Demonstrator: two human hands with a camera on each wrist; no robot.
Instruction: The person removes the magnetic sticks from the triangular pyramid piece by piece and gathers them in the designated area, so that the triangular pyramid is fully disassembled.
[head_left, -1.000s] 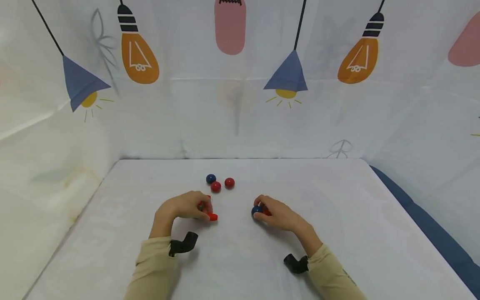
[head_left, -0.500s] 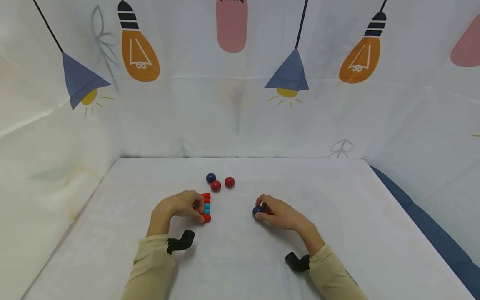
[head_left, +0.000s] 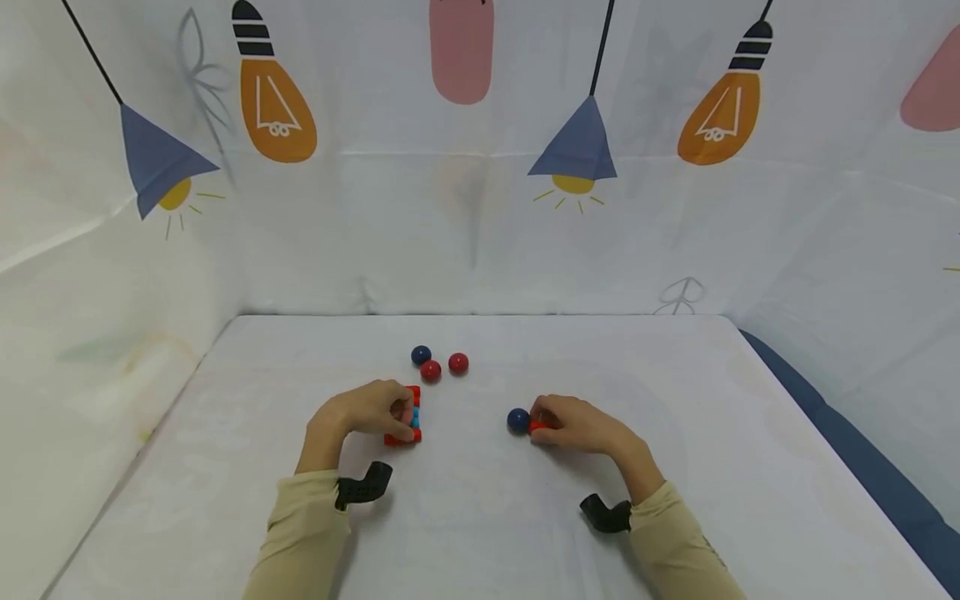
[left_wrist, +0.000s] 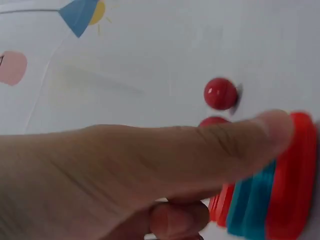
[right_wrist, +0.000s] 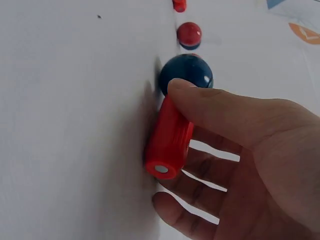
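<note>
My left hand (head_left: 367, 410) grips a side-by-side row of short magnetic rods at the left of the table. In the left wrist view the thumb lies against a red rod (left_wrist: 294, 185) at the row's edge, with blue rods (left_wrist: 252, 205) beside it; the fingers hide part of the row. My right hand (head_left: 583, 425) pinches another red magnetic rod (right_wrist: 170, 140) between thumb and fingers. A round metal tip shows at its near end. Its far end meets a dark blue ball (right_wrist: 185, 72), which the thumb tip overlaps in the right wrist view.
Beyond the left hand lie a dark blue ball (head_left: 421, 356), a red ball (head_left: 431, 372) close by it, and a second red ball (head_left: 458, 363) slightly right. White table (head_left: 480, 517) runs between the arms. A patterned cloth (head_left: 420, 242) hangs behind.
The left hand has drawn the rods slightly left and its fingers have shifted over the row. The right hand has slid right, from around the blue ball onto the red rod.
</note>
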